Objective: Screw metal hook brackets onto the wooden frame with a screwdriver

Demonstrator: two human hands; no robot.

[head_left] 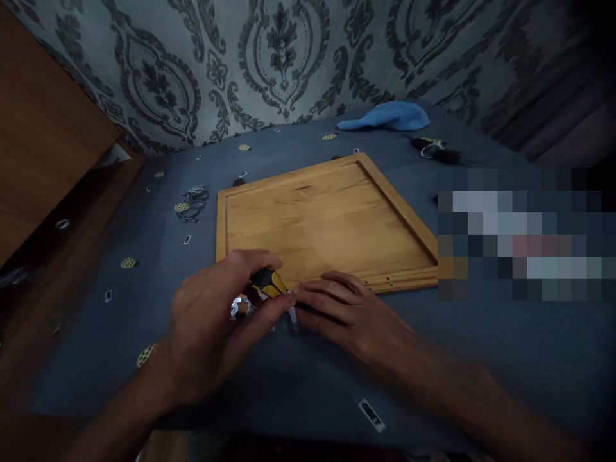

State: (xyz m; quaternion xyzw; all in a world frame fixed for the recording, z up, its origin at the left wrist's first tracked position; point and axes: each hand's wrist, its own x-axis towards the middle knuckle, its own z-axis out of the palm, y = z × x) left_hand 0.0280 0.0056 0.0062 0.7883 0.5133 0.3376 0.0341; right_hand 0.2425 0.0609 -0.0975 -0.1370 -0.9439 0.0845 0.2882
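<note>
My left hand (206,314) is closed around the black and yellow handle of a screwdriver (270,283), thumb and fingers pinching it at the near edge of a framed wooden panel (308,224). A shiny metal hinge (239,308) shows partly beneath this hand at the panel's near left corner. My right hand (346,311) rests along the near edge, its fingers bent together and their tips meeting the left thumb by the screwdriver. Whatever those fingertips pinch is hidden. Small dark holes dot the panel's near rail to the right of this hand.
A blue cloth (389,117) lies at the back by the patterned wall. To its right is a dark tool with yellow marks (436,149). A heap of screws (193,202) sits left of the panel. A wooden cabinet (52,102) borders the left side. One area at right is pixelated.
</note>
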